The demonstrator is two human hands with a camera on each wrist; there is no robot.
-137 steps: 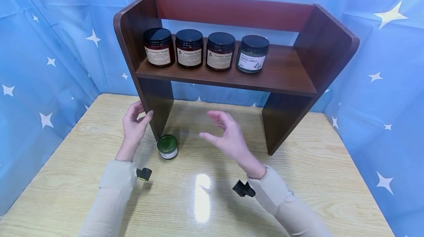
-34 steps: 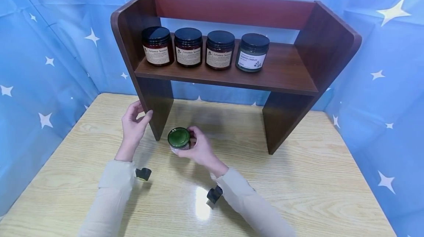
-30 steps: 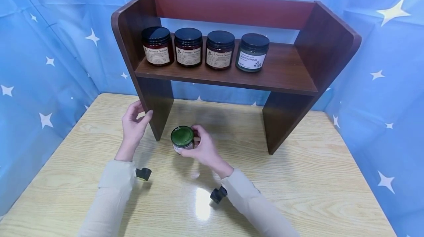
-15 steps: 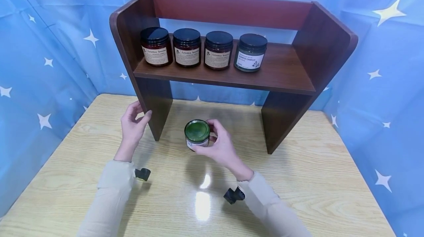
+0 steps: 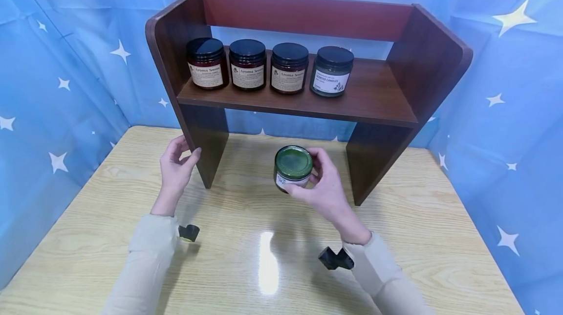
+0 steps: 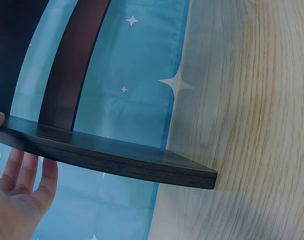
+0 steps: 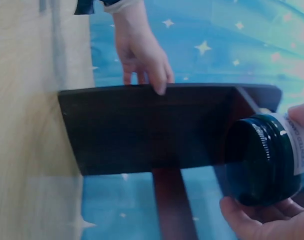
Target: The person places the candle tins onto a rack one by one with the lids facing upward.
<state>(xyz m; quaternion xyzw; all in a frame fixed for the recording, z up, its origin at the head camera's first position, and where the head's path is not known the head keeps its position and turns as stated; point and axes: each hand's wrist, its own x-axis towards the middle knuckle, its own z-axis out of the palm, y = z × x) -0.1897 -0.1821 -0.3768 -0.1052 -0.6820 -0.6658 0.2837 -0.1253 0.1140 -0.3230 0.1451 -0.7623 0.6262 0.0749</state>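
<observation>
My right hand grips a green glass candle jar and holds it above the table, below the shelf board. Its green glass end faces up, and the white label shows below. In the right wrist view the jar sits between thumb and fingers, with part of the words "scented candles" readable. My left hand pinches the front edge of the left side panel of a dark brown wooden shelf. The left wrist view shows the thumb on one face of the panel and the fingers on the other.
On the shelf board stand three dark red jars with black lids, one of them a jar by the left panel, and a green candle jar to their right. A wooden table lies beneath. A blue star-patterned curtain hangs around.
My right hand has taken hold of the green candle jar beside the left panel, lifted it and carried it right and up. My left hand has stayed on the panel.
</observation>
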